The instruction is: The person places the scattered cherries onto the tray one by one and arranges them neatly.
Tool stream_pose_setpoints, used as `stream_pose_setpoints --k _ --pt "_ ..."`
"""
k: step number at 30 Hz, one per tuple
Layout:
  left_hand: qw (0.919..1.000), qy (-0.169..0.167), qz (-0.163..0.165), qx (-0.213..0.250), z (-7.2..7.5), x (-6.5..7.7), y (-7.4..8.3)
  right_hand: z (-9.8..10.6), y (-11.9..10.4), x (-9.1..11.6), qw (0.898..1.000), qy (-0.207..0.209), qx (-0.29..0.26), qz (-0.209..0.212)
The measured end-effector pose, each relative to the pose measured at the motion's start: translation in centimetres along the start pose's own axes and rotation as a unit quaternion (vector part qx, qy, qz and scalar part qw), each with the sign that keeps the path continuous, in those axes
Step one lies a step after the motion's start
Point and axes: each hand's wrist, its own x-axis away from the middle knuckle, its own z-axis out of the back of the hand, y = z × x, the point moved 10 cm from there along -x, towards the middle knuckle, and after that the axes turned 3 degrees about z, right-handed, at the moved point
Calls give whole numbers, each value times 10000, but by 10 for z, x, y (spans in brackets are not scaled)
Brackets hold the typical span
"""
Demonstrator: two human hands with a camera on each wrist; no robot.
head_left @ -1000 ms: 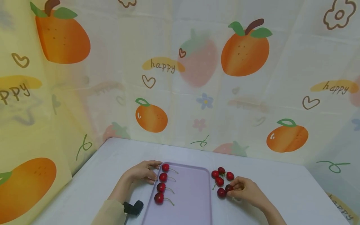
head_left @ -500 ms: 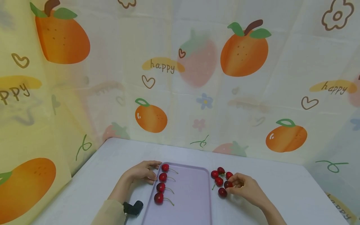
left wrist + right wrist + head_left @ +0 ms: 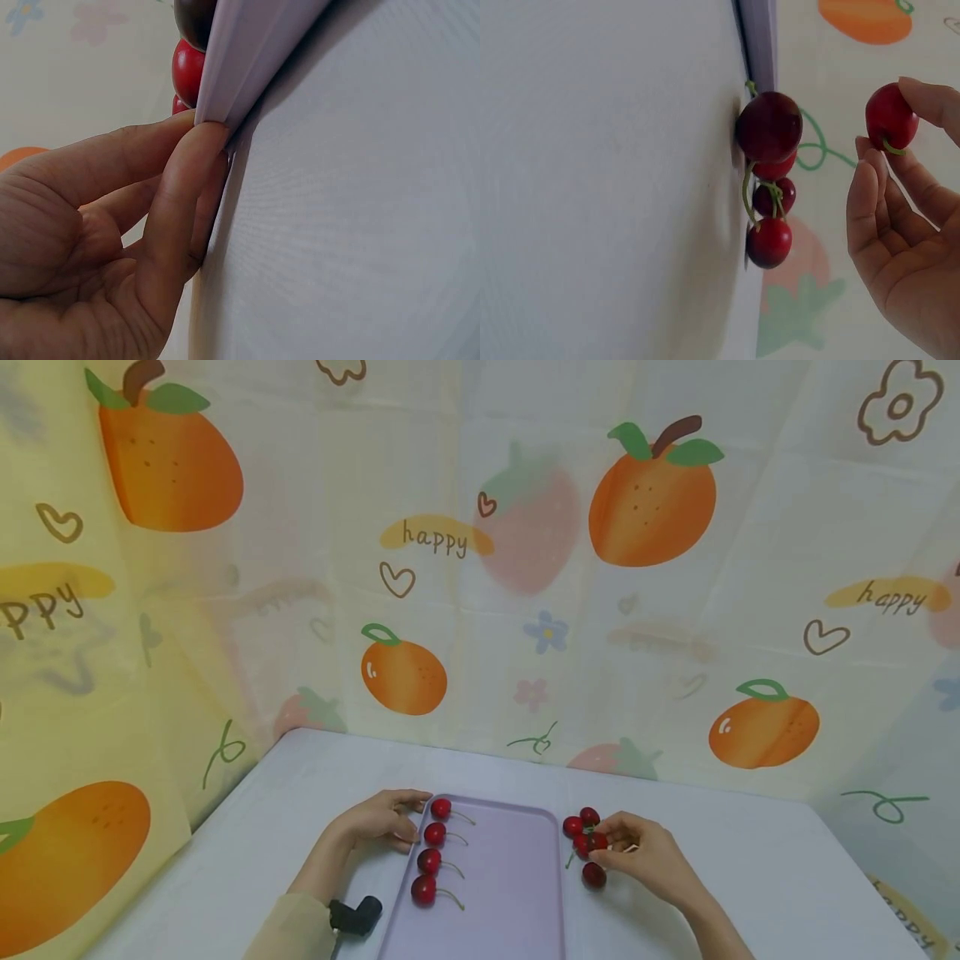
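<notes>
Red cherries [image 3: 435, 834], green stems [image 3: 893, 148], lilac tray [image 3: 510, 881], white table [image 3: 735, 852], fruit-printed cream backdrop [image 3: 420, 460]

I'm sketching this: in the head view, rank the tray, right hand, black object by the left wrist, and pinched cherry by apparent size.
Tray (cut off below)
Right hand
Black object
Pinched cherry

Dimly and diffusely lit, yellower toward the head view's left; softly shadowed across the flat white tabletop [image 3: 615, 187]; glinting faintly on glossy round red cherries [image 3: 769, 244].

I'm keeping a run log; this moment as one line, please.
left hand: holding edge of lilac tray; right hand: pinching cherry; on tray: four stemmed cherries
</notes>
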Motion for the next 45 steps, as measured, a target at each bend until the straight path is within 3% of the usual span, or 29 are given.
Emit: stream_pose_setpoints --k 9,22,38,45 --pt "10000 -27 3 -1 -1 0 1 -8 -13 -1 9998 123 -143 112" --pt "10000 -43 -32 -3 -1 0 1 -36 -46 -2 9972 -117 -498 538" --pt "9999 -61 -106 92 -2 1 2 -55 -84 -2 9917 -178 -725 1049" --pt "9999 -52 -90 99 -2 1 2 -63 -92 -4 9916 -88 -899 930"
